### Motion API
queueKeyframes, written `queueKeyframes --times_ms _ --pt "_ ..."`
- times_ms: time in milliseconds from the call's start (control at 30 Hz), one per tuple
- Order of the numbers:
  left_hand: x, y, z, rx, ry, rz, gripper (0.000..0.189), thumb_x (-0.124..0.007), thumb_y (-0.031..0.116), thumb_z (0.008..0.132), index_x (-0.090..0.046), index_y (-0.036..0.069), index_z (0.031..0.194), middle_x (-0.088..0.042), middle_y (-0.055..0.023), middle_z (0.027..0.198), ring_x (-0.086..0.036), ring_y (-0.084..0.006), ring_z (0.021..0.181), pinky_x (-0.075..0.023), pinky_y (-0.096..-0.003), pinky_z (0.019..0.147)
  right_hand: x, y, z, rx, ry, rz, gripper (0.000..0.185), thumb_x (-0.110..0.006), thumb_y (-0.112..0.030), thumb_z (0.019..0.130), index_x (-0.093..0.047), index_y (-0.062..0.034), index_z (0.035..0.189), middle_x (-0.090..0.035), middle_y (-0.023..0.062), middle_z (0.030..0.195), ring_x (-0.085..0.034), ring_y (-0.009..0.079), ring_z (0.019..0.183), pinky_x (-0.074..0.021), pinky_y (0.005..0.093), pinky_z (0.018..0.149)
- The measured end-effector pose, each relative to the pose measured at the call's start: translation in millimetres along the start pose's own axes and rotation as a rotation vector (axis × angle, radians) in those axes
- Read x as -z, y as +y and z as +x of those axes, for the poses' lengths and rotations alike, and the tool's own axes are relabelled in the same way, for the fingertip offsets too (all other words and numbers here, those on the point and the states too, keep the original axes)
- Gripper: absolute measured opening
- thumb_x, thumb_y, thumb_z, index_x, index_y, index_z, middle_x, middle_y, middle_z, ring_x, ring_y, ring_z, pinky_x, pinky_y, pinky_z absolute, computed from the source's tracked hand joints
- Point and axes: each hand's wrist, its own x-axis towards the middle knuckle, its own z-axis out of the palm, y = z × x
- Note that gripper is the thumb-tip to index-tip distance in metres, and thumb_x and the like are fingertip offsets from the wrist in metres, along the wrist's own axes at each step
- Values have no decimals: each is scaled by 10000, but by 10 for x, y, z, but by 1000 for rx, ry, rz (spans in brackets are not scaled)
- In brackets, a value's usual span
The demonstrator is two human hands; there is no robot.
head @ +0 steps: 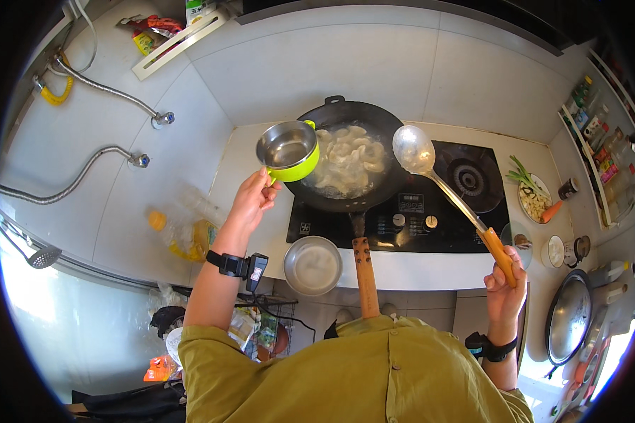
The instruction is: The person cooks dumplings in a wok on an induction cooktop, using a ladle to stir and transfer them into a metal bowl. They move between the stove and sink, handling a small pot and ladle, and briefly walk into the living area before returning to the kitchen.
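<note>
My left hand [254,198] grips the handle of a lime-green bowl with a steel lining [296,166], held over the left rim of a black wok [397,129]. Inside the wok, dumplings [354,153] lie in bubbling, foamy water. My right hand [508,285] is closed around the wooden handle of a metal ladle [414,149]; the ladle's bowl is above the wok's right edge. The wok's wooden handle [366,280] points towards my body. A round metal bowl [313,265] with cloudy contents stands at the counter's front, left of that handle.
Under the wok is a black gas hob [410,232], with a free burner [468,180] to its right. Further right are a plate of chopped food with scallions and a carrot [552,211], a white bowl [555,251] and a pan lid [569,317]. An oil bottle [203,238] stands left.
</note>
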Motion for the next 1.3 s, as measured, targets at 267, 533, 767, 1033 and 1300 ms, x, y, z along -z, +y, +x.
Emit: queueKeyframes --times_ms 267,533,767,1033,1300 --pt "329 -210 -544 -40 83 -52 291 -411 329 970 -436 107 783 -551 -79 809 -421 -61 577 -317 -182 462 -80 66 13 -30 -17 -15 344 -449 -254 885 -494 -24 1137 -436 5 669 -419 62 563 -455 207 540" --pt "772 -839 -1199 -25 229 -82 264 -397 276 975 -434 100 782 -541 -85 823 -408 -63 567 -310 -182 455 -199 165 88 -54 -45 -73 381 -467 -273 871 -488 -9 1145 -446 7 675 -432 64 571 -454 218 548" --pt "1044 -1523 -1514 14 386 -61 249 -408 277 970 -452 97 804 -537 -42 801 -405 -57 561 -300 -180 436 -355 201 217 -51 -157 -257 403 -453 -210 890 -471 11 1227 -477 11 712 -455 69 617 -464 231 597" --pt "1171 -1954 -1548 74 475 -166 269 -434 318 962 -446 107 797 -536 -27 775 -400 -60 563 -295 -184 426 -654 -57 441 88 -517 -1045 416 -507 6 846 -479 6 1261 -514 36 814 -475 115 696 -416 230 688" --pt "1182 -1988 -1521 59 492 -137 270 -434 319 961 -454 103 800 -551 -33 791 -401 -64 553 -299 -184 426 -1051 -607 582 578 -881 -1815 357 -612 2 752 -643 -144 1077 -457 83 708 -497 252 597 -422 343 545"
